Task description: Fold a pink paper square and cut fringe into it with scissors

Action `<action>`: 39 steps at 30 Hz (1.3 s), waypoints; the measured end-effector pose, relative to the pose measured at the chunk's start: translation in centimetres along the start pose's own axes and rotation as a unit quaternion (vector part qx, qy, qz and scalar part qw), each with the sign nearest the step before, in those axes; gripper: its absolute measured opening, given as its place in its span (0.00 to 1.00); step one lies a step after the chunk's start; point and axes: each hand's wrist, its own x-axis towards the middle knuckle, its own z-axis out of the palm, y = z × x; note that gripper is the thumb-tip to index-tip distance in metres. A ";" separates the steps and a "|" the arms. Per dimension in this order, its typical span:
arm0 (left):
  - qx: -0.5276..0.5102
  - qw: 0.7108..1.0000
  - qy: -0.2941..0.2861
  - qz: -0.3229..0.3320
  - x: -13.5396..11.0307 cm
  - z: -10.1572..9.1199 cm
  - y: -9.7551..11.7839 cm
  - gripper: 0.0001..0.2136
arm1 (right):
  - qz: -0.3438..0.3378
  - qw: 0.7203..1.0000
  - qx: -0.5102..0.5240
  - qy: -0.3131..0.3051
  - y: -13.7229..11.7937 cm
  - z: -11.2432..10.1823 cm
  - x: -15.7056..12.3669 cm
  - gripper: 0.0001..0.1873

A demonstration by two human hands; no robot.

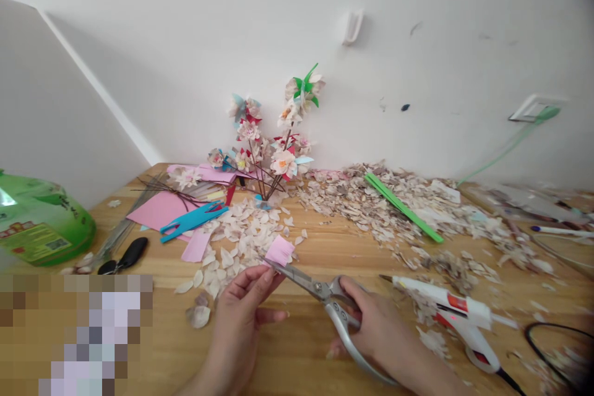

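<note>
My left hand pinches a small folded piece of pink paper above the wooden table. My right hand grips the handles of silver scissors, whose blades point left and meet the lower edge of the pink paper. Pale petal-shaped pieces lie scattered just beyond my left hand.
A white glue gun lies right of my right hand, with a black cord beyond it. Paper flowers on stems stand at the wall. Pink sheets, blue scissors, black-handled scissors, a green bottle, green strips and a heap of scraps lie around.
</note>
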 end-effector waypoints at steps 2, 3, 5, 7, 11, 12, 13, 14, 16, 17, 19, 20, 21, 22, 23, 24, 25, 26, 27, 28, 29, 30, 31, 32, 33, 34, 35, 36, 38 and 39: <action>0.002 1.000 0.001 0.001 0.0 -0.1 0.0 0.08 | 0.004 1.000 0.003 -0.002 -0.1 -0.2 0.0 0.25; 0.002 1.000 0.002 0.003 0.1 -0.1 0.0 0.09 | 0.001 1.000 0.007 0.000 -0.1 -0.2 0.0 0.26; 0.002 1.000 0.006 0.006 0.1 -0.2 -0.1 0.09 | -0.010 1.000 0.013 0.004 -0.1 -0.3 0.0 0.29; 0.003 1.000 0.011 0.008 0.1 -0.2 -0.1 0.09 | -0.019 1.000 0.019 0.005 0.0 -0.4 0.0 0.31; -0.001 1.000 0.023 0.014 0.1 -0.1 -0.1 0.11 | -0.014 1.000 0.019 -0.001 0.0 -0.3 0.0 0.33; -0.002 0.999 0.028 0.017 0.1 -0.1 0.0 0.11 | -0.014 1.000 0.018 -0.003 0.0 -0.3 0.0 0.33; -0.004 0.999 0.032 0.019 0.1 -0.1 0.0 0.11 | -0.014 1.000 0.018 -0.004 -0.1 -0.3 -0.1 0.32; -0.006 0.999 0.035 0.021 0.1 -0.1 0.0 0.10 | -0.012 1.000 0.018 -0.005 -0.1 -0.2 -0.1 0.33; -0.012 0.999 0.037 0.021 0.1 -0.1 -0.1 0.10 | -0.007 1.000 0.021 -0.005 -0.3 -0.2 -0.1 0.34; -0.016 0.999 0.036 0.019 0.1 -0.1 -0.1 0.10 | -0.004 1.000 0.023 -0.005 -0.3 -0.1 -0.1 0.34; -0.018 0.999 0.034 0.012 0.1 -0.1 -0.2 0.10 | -0.001 1.000 0.027 -0.007 -0.3 0.1 -0.1 0.33; -0.018 0.999 0.032 0.010 0.1 -0.1 -0.3 0.09 | 0.000 1.000 0.025 -0.007 -0.3 0.2 -0.1 0.33; -0.018 0.999 0.032 0.008 0.1 0.0 -0.3 0.09 | 0.002 1.000 0.023 -0.007 -0.2 0.3 0.0 0.32; -0.017 0.999 0.031 0.007 0.0 0.0 -0.3 0.09 | 0.004 1.000 0.021 -0.007 -0.2 0.4 0.0 0.32; -0.016 0.999 0.029 0.007 0.0 0.1 -0.3 0.09 | 0.006 1.000 0.020 -0.006 -0.1 0.5 0.0 0.32; -0.015 1.000 0.026 0.006 0.0 0.1 -0.3 0.08 | 0.007 1.000 0.021 -0.006 0.0 0.6 0.0 0.32; -0.015 1.000 0.024 0.006 0.0 0.2 -0.3 0.08 | 0.006 1.000 0.023 -0.006 0.0 0.7 0.0 0.32; -0.015 1.000 0.023 0.004 -0.1 0.2 -0.3 0.08 | 0.005 1.000 0.025 -0.005 0.1 0.8 0.0 0.31; -0.015 1.000 0.023 0.004 -0.1 0.2 -0.2 0.09 | 0.004 1.000 0.028 -0.004 0.1 0.8 0.0 0.30; -0.016 1.000 0.023 0.003 -0.1 0.2 -0.2 0.09 | 0.003 1.000 0.030 -0.003 0.0 0.8 0.0 0.29; -0.017 1.000 0.023 0.003 -0.2 0.2 -0.2 0.09 | 0.004 0.999 0.031 -0.003 0.0 0.8 0.0 0.27; -0.017 1.000 0.023 0.003 -0.2 0.2 -0.3 0.09 | 0.005 0.999 0.034 -0.002 0.0 0.8 0.1 0.26; -0.018 1.000 0.022 0.003 -0.2 0.2 -0.3 0.09 | 0.006 0.999 0.036 -0.002 0.0 0.8 0.1 0.25; -0.019 1.000 0.021 0.004 -0.2 0.2 -0.3 0.08 | 0.005 0.999 0.038 -0.002 0.0 0.7 0.1 0.25; -0.020 1.000 0.022 0.004 -0.2 0.2 -0.3 0.08 | 0.006 0.999 0.039 -0.001 -0.1 0.7 0.1 0.25; -0.021 1.000 0.023 0.003 -0.1 0.2 -0.3 0.08 | 0.007 0.999 0.036 0.000 -0.1 0.7 0.1 0.26; -0.022 0.999 0.024 0.002 -0.1 0.2 -0.3 0.09 | 0.009 0.999 0.032 0.002 -0.1 0.7 0.1 0.27; -0.022 0.999 0.025 0.001 -0.1 0.3 -0.3 0.09 | 0.011 1.000 0.024 0.003 -0.1 0.6 0.1 0.27; -0.021 1.000 0.022 -0.001 -0.1 0.3 -0.1 0.09 | 0.018 1.000 0.008 0.004 -0.2 0.5 0.1 0.28; -0.020 1.000 0.021 -0.002 -0.1 0.4 -0.1 0.09 | 0.020 1.000 0.003 0.004 -0.3 0.5 0.1 0.28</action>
